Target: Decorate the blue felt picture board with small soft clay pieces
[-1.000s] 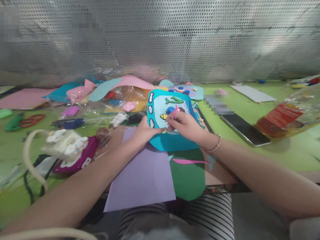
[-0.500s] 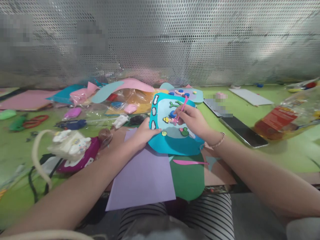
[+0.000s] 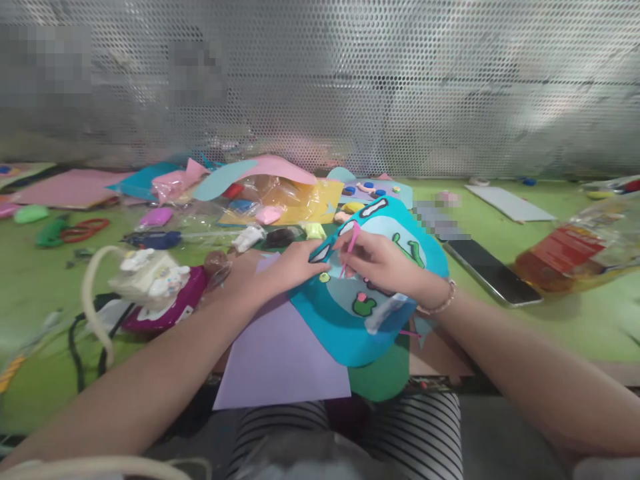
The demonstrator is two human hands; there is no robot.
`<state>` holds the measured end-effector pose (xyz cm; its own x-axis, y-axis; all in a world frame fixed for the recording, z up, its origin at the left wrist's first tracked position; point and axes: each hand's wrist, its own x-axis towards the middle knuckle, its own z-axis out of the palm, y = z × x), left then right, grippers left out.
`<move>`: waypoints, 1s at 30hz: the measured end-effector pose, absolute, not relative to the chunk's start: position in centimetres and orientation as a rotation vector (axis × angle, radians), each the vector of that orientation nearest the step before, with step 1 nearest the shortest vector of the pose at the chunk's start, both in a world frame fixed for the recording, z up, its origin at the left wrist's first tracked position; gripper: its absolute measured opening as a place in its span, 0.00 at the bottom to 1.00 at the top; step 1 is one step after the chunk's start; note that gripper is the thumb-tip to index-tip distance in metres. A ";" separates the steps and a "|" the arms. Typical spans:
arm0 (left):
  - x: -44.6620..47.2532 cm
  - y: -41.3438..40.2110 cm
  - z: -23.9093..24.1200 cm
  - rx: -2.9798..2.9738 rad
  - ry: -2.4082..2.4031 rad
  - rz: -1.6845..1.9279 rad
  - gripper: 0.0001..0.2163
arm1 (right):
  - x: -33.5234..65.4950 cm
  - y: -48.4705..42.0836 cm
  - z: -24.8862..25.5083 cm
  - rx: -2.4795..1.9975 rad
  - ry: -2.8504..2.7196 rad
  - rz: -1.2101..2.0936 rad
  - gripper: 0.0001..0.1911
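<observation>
My left hand [image 3: 300,263] pinches the left edge of a bright blue craft sheet [image 3: 345,337], which lies turned at a slant. A pale blue panel on it carries green clay shapes, and black-outlined white shapes run along its upper left edge. In my right hand [image 3: 385,263] is a slim pink clay tool [image 3: 354,237], its lower end against the panel near the left edge. My fingers cover the middle of the panel. Underneath the craft sheet lie a purple paper sheet [image 3: 280,367] and a green piece [image 3: 385,380]. A second pink tool [image 3: 410,333] pokes out at the right.
To the left sit a purple glue-gun-like device with a cream box [image 3: 160,280], red-handled scissors [image 3: 85,231] and clay packets [image 3: 155,217]. A phone [image 3: 493,270] and a bottle of amber liquid [image 3: 560,250] lie at right. Behind stands a perforated metal panel [image 3: 320,87].
The blue craft sheet has turned clockwise and come lower, covering most of the second pink tool. My right hand has shifted slightly down, and the held tool's tip is now nearer my left hand.
</observation>
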<state>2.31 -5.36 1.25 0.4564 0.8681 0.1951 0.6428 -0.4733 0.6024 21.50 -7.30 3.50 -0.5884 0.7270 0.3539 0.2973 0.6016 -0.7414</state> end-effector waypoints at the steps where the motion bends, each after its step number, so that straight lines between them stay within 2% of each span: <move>1: 2.4 -5.4 1.1 2.275 1.287 0.687 0.16 | 21.5 -7.2 3.5 -0.814 -2.171 0.806 0.05; 11: 1.9 -4.3 -0.1 2.324 1.374 0.785 0.21 | 22.5 -5.6 3.2 -0.965 -2.033 0.622 0.03; 20: 1.7 -3.9 -0.3 2.279 1.313 0.822 0.21 | 21.3 -6.8 3.1 -0.863 -2.255 0.664 0.04; 25: 1.4 -3.4 -0.2 2.236 1.285 0.789 0.23 | 20.9 -7.1 2.8 -0.932 -2.308 0.600 0.05; 30: 1.4 -3.2 -0.3 2.227 1.265 0.785 0.21 | 20.7 -7.1 2.8 -0.923 -2.335 0.556 0.05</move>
<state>1.37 -3.25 -0.27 0.4147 0.8747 0.2510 0.6130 -0.4723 0.6333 20.69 -7.10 2.77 -0.6048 0.7168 0.3469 0.4838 0.6767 -0.5549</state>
